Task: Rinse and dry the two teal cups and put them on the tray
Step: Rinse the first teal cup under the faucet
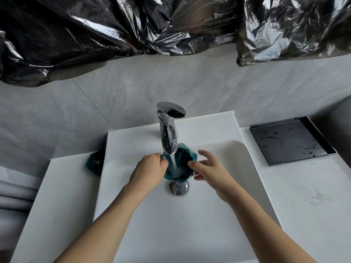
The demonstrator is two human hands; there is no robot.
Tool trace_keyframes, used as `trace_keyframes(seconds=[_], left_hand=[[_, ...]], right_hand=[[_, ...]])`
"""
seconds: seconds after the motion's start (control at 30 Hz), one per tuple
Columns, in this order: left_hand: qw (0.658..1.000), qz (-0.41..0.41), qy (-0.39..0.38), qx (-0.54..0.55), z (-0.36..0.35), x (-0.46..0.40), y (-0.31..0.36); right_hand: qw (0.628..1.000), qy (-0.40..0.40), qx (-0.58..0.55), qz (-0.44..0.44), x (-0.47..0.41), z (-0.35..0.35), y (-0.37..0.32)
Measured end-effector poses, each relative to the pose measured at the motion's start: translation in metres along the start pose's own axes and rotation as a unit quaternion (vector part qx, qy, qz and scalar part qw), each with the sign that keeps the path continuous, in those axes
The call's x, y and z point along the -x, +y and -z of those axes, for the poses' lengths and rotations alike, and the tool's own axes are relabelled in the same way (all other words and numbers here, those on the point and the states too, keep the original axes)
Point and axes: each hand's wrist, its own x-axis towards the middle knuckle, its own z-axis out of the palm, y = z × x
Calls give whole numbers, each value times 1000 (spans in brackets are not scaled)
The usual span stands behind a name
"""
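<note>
- Teal cup [181, 162] fills under running faucet [168, 133], left hand [150, 170] gripping its rim.
- Right hand [208, 168] fingers [195, 164] spread loose, touching it.
- Black tray [292, 141] on tabletop [303, 196].

Teal cups: 2 — cup under the tap [182, 158], over the sink's middle; second cup [95, 162] at the counter's left edge.
Trays: 1 — black tray [290, 140] at the counter's right back corner.
Taps: 1 — chrome tap [168, 130].
Drain plugs: 1 — drain plug [178, 188].
Hands: 2 — left hand [149, 170], right hand [209, 168].
Black plastic sheets: 2 — large sheet [95, 31], smaller sheet [294, 27].
</note>
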Motion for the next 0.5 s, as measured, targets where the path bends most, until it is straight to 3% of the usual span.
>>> trace_keyframes(seconds=[0.1,0.23,0.3,0.5], left_hand=[[999,-20,34,-17,6,1,3],[976,19,20,215,4,9,0],[961,34,-2,276,-2,12,-2],[988,-20,55,145,-2,10,-5]], right_hand=[[998,-20,52,29,-1,2,-6],[999,7,-34,35,-2,-7,9],[997,6,-75,32,0,-14,18],[999,-8,-40,-3,0,-20,21]])
